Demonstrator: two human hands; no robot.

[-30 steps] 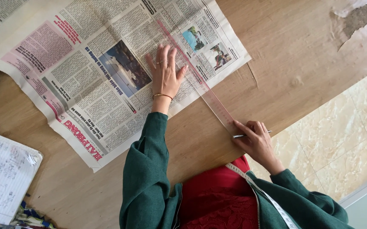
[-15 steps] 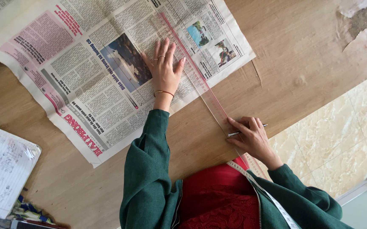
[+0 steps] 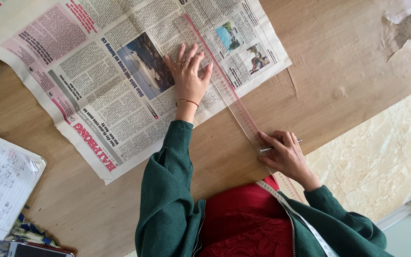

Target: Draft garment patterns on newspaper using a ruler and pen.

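1. I see the right hand (image 3: 286, 154) has crept toward the near end of the ruler (image 3: 234, 102) since a second ago; the line looks nearly drawn.
2. It pinches a pen (image 3: 274, 147), tip at the ruler's edge, I think.
3. Left hand (image 3: 188, 78) lies flat, fingers spread, pinning the newspaper (image 3: 96, 76) beside the ruler.
4. Ruler: clear, pinkish, long, crossing thin printed paper onto the worn wood table (image 3: 348, 62).

Bare wooden table (image 3: 338, 62) right of the newspaper (image 3: 120, 71) gives free passage; the long clear ruler (image 3: 224, 90) crosses diagonally; a notebook (image 3: 3, 185) blocks the left edge.
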